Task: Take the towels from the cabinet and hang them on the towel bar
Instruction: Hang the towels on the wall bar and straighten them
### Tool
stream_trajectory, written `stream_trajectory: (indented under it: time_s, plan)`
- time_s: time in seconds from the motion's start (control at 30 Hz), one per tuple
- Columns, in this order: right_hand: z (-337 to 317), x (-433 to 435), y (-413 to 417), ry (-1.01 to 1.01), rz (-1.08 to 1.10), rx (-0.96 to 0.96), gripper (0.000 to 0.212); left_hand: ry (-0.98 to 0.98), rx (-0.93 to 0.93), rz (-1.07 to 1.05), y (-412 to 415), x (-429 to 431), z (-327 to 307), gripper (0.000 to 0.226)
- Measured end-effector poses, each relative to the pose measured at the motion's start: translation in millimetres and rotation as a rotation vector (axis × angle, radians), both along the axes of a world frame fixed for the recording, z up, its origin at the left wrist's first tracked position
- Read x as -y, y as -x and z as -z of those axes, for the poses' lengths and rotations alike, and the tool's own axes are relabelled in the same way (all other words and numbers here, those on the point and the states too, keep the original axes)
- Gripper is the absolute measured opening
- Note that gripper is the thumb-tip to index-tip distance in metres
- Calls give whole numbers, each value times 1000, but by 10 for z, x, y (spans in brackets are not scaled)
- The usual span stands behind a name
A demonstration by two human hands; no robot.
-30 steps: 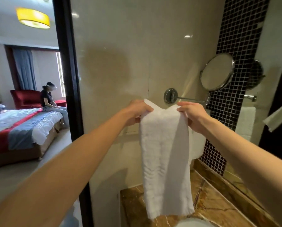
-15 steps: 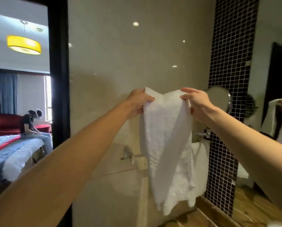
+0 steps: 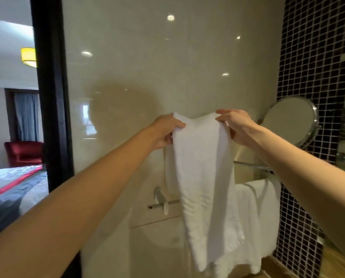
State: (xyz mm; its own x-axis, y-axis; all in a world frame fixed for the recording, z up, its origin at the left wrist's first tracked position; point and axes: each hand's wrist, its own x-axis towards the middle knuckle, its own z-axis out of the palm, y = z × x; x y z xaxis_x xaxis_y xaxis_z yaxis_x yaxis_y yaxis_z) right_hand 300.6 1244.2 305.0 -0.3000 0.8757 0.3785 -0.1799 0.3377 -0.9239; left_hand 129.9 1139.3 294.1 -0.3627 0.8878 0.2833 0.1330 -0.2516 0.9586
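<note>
A white towel (image 3: 201, 173) hangs from both my hands in front of the beige wall. My left hand (image 3: 165, 131) pinches its top left corner and my right hand (image 3: 234, 125) pinches its top right corner. The towel drops down in front of the chrome towel bar (image 3: 168, 203), whose left bracket and end show lower on the wall; the rest of the bar is hidden behind the cloth. A second white towel (image 3: 255, 219) hangs over the bar's right part, behind and right of the held one.
A round chrome mirror (image 3: 289, 120) on an arm sticks out from the wall at right, beside a strip of black mosaic tiles (image 3: 311, 57). A black door frame (image 3: 51, 93) at left opens onto a bedroom with a bed and red armchair.
Both hands have kept their hold on the towel's top corners. The view has shifted, so the towel bar's left end and the second towel now show more plainly below the hands.
</note>
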Motion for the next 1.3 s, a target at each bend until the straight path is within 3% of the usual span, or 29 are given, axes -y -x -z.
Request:
stream_trajectory:
  time_s: [0.33,0.53,0.97,1.17,1.3]
  plan:
    - [603,-151,37,135,-4,204,32,213,44,-24,36,-117,634,6]
    - [928,-132,90,165,-17,216,34,269,115,-34,115,-156,981,15]
    - [1407,-105,148,253,-47,389,32,502,28,-80,174,-40,1363,7]
    - [1554,-74,166,254,6,469,38,421,-39,-211,161,-33,1469,37]
    - [1598,-103,193,250,44,459,33,440,-254,-241,106,-24,1474,58]
